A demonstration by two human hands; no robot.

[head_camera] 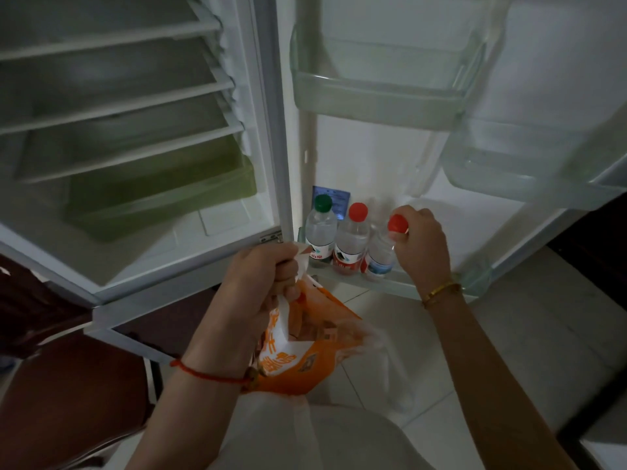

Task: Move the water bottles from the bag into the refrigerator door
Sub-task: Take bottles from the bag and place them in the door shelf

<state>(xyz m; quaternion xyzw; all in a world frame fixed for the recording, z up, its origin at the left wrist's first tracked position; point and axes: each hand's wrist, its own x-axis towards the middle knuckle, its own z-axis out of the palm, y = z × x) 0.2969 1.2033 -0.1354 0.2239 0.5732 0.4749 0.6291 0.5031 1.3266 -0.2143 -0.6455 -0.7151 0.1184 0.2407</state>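
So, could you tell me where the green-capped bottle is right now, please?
In the head view, the green-capped bottle stands upright in the bottom door shelf, at the hinge end, with a red-capped bottle immediately on its right.

Worn on the head, aimed forward and steeply down, with wide-angle bending at the edges; close in, near enough that both forearms rise from the bottom edge toward the middle of the frame. Faces an open refrigerator: shelved interior [118, 106] upper left, swung-out door [543, 56] with its lowest door shelf [403, 285] centre and right, tiled floor [509, 334] below. Only one view here; no overlap with another to tell.
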